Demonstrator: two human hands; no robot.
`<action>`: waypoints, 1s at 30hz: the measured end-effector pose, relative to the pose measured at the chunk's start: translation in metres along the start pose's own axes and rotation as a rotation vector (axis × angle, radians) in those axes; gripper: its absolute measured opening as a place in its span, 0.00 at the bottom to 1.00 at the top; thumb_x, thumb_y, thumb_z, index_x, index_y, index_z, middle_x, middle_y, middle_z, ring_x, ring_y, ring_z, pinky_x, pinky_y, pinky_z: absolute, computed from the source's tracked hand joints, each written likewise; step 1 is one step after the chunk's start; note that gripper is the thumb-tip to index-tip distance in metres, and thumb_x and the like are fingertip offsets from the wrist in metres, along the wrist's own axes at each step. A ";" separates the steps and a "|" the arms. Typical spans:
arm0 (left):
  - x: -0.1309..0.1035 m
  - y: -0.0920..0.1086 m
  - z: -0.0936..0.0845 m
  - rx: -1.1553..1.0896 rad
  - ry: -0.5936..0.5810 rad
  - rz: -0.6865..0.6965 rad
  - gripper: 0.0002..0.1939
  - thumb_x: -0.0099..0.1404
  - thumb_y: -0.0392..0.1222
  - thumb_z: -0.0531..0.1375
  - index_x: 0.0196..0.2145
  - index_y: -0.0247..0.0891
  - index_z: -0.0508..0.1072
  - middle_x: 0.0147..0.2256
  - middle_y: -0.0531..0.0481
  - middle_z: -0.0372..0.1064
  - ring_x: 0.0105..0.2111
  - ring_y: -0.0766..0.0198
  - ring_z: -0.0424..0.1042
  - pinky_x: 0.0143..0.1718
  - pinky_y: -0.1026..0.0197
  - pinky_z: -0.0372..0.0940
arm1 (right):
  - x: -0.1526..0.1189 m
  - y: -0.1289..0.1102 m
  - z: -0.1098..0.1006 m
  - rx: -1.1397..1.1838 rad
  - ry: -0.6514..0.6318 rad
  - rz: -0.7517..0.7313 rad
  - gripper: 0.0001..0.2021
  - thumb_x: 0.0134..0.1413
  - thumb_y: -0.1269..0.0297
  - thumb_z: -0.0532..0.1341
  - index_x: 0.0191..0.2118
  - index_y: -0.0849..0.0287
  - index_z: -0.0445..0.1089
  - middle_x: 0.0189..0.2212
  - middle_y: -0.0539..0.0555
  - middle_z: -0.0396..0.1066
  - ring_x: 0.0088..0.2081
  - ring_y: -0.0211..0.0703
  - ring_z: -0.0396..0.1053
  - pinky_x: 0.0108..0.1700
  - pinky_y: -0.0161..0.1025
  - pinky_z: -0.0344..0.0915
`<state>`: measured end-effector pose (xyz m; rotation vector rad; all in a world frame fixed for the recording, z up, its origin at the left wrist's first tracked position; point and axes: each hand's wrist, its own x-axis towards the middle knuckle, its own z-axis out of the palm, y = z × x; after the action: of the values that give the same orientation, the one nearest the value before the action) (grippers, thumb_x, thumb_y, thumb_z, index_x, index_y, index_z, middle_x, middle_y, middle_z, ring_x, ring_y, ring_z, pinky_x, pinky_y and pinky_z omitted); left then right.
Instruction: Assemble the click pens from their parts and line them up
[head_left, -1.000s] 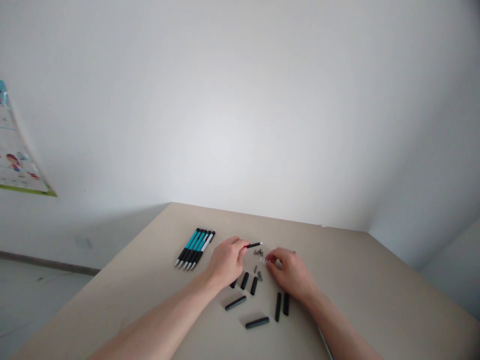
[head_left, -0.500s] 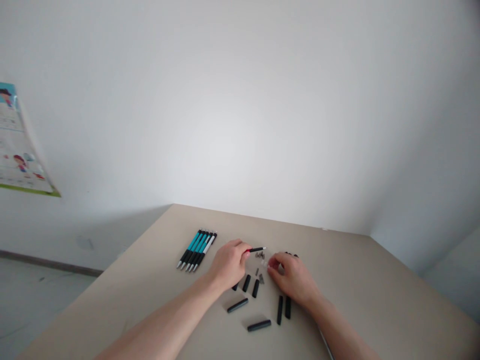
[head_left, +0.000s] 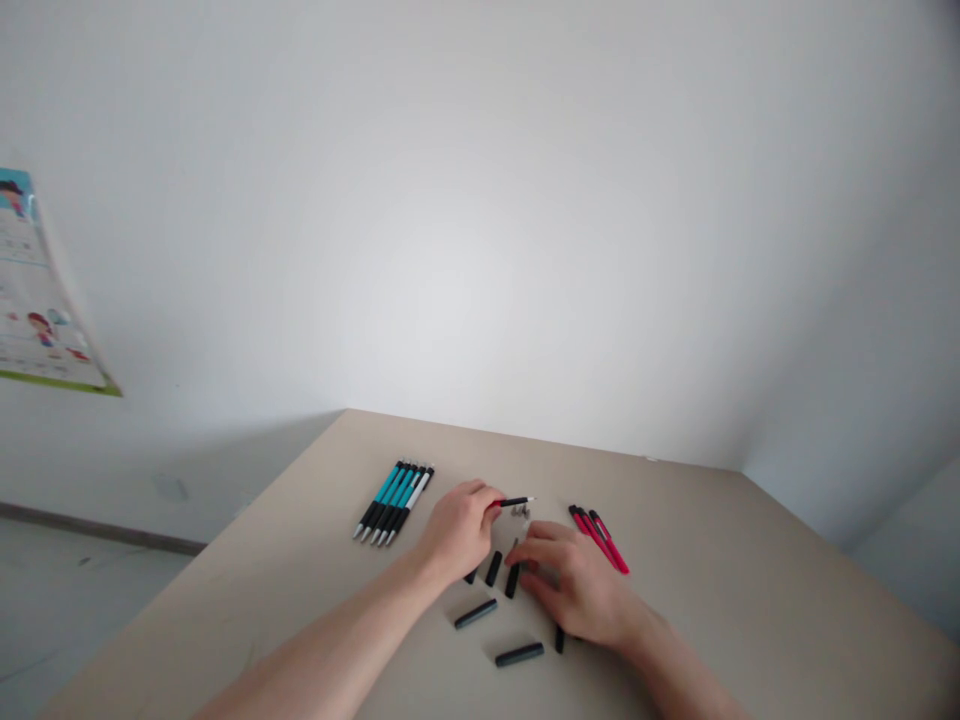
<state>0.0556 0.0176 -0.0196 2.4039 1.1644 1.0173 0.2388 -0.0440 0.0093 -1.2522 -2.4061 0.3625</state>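
Note:
My left hand (head_left: 461,525) is closed around a pen (head_left: 516,501) with a red barrel; its black end and pale tip point right. My right hand (head_left: 574,580) is low over the table, thumb and fingers apart, with nothing visible between them. Beside its fingertips lies a black pen grip (head_left: 513,580), with another black grip (head_left: 493,568) to the left. Small silvery pen tips (head_left: 520,511) lie just under the held pen's end. The small pieces under my right fingers are mostly hidden.
Several teal and white pens (head_left: 394,500) lie in a row at the left. Red pen barrels (head_left: 600,538) lie beyond my right hand. Nearer me are loose black grips, one to the left (head_left: 475,613) and one in front (head_left: 519,654). A wall stands behind the table.
My right hand has moved toward me and slightly left, from near the pen tips to the black grips. The red barrels now show behind it. My left hand stays nearly still with the pen.

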 end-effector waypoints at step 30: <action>0.000 0.002 -0.003 -0.037 0.003 -0.024 0.13 0.64 0.30 0.52 0.38 0.39 0.75 0.34 0.49 0.72 0.36 0.61 0.70 0.39 0.62 0.64 | 0.004 -0.021 0.009 -0.023 -0.006 -0.070 0.05 0.55 0.66 0.59 0.36 0.55 0.73 0.31 0.51 0.69 0.33 0.40 0.67 0.34 0.35 0.58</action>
<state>0.0547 0.0162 -0.0158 2.3550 1.1619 1.0260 0.2173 -0.0525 0.0108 -1.1749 -2.4583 0.3191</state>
